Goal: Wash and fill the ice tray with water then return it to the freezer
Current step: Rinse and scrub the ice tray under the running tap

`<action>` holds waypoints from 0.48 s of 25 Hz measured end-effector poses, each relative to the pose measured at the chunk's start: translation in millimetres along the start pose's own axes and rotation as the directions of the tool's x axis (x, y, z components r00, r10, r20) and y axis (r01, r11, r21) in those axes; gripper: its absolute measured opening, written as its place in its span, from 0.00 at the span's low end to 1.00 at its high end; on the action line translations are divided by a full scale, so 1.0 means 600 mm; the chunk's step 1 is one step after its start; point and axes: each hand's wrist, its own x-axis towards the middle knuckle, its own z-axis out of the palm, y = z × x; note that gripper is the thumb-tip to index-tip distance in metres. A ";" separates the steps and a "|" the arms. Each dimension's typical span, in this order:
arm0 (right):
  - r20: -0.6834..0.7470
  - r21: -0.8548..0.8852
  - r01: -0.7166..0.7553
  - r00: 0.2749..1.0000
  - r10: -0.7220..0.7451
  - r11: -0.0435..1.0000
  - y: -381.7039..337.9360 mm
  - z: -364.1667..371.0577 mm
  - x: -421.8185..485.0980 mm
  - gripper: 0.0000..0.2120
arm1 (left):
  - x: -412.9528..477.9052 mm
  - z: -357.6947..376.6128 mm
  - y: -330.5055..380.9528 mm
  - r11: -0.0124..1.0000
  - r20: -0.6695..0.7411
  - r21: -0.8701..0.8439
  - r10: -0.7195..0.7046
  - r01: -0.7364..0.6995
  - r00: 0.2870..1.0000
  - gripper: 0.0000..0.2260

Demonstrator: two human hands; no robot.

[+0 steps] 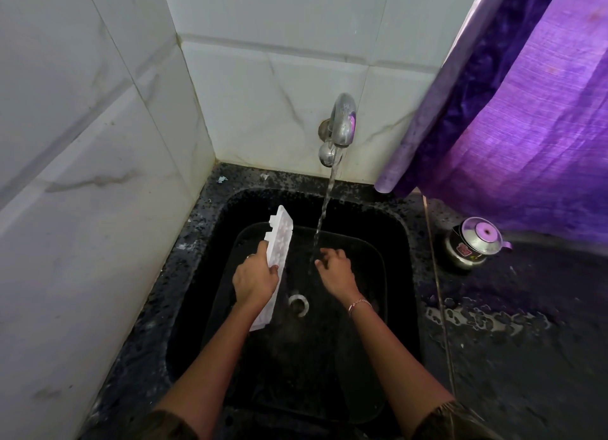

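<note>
Black sink [378,215]: ice tray [280,239] edgewise, long axis toward wall [263,110], in left hand [255,280] grip; right hand [335,268] slack, empty.

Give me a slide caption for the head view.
Left hand holds a tilted ice tray over the sink; right hand beside the stream from the tap.

The sink [399,275] sits in the bench [526,357], the tap [343,123] at its twelve o'clock, a pot [473,242] on the bench at its three o'clock. From the drain [299,304], the ice tray [279,240] in the left hand [255,280] lies at ten o'clock, the right hand [335,268] at one o'clock.
</note>
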 end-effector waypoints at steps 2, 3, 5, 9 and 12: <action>-0.012 -0.084 0.000 1.000 -0.001 0.997 -0.005 -0.006 -0.004 0.19 | 0.002 -0.004 0.003 1.000 -0.018 0.014 -0.002 0.002 1.000 0.19; -0.017 -0.099 -0.001 1.000 0.000 0.995 -0.008 -0.009 -0.005 0.19 | 0.004 -0.006 0.006 1.000 -0.020 0.004 -0.012 0.012 1.000 0.19; -0.021 -0.075 -0.010 1.000 0.009 0.997 -0.012 -0.013 -0.006 0.18 | 0.010 -0.011 0.013 0.998 -0.014 -0.056 -0.041 0.040 0.999 0.19; -0.064 0.032 -0.039 0.997 0.041 0.999 -0.013 -0.020 -0.005 0.13 | 0.021 -0.013 0.024 0.942 0.082 -0.310 -0.107 0.128 0.991 0.20; -0.125 0.061 -0.032 0.991 0.039 0.998 -0.018 -0.029 -0.006 0.11 | 0.026 -0.006 0.028 0.828 0.181 -0.523 -0.127 0.205 0.975 0.20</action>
